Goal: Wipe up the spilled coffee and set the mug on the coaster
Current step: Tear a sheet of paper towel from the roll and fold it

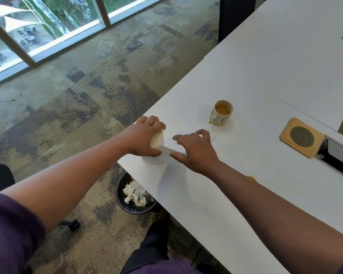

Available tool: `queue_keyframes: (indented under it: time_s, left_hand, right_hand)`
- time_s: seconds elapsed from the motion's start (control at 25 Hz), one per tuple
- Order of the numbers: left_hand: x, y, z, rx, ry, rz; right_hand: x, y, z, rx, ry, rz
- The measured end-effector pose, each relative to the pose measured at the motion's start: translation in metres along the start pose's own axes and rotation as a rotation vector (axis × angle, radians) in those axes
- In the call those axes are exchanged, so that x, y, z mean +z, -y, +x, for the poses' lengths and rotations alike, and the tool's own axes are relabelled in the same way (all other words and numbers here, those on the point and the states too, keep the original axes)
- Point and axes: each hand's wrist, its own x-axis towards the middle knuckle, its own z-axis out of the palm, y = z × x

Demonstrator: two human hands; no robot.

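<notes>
A white mug [221,115] with light brown coffee in it stands on the white table [275,76]. A small coffee drop [210,122] lies at its base. More spilled coffee [252,178] shows just past my right forearm. A wooden coaster [301,137] with a round mesh centre lies to the right of the mug. A paper towel roll [156,153] stands near the table's left edge. My left hand [142,138] grips the roll from above. My right hand [194,150] holds the loose sheet pulled out from it.
A black waste bin [135,196] with crumpled paper sits on the carpet under the table edge. A cable hatch [339,157] is set into the table beside the coaster. An office chair base [71,224] and my leg [152,246] are below.
</notes>
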Motion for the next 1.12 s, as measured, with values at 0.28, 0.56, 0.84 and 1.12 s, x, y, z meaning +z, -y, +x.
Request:
queue_keyframes:
  time_s: [0.28, 0.56, 0.84, 1.12]
  left_hand:
    - [-0.005, 0.007, -0.001, -0.047, 0.052, -0.05]
    - [0.014, -0.003, -0.009, -0.165, -0.012, -0.107]
    - [-0.008, 0.008, 0.0, -0.082, 0.022, -0.203]
    - [-0.048, 0.016, 0.004, 0.045, 0.223, -0.479]
  right_hand:
    - [0.002, 0.007, 0.018, 0.006, 0.06, -0.032]
    - [0.003, 0.008, 0.023, 0.027, 0.059, -0.054]
    - [-0.002, 0.006, 0.02, -0.015, -0.002, 0.032]
    - [-0.03, -0.004, 0.026, -0.006, 0.111, 0.333]
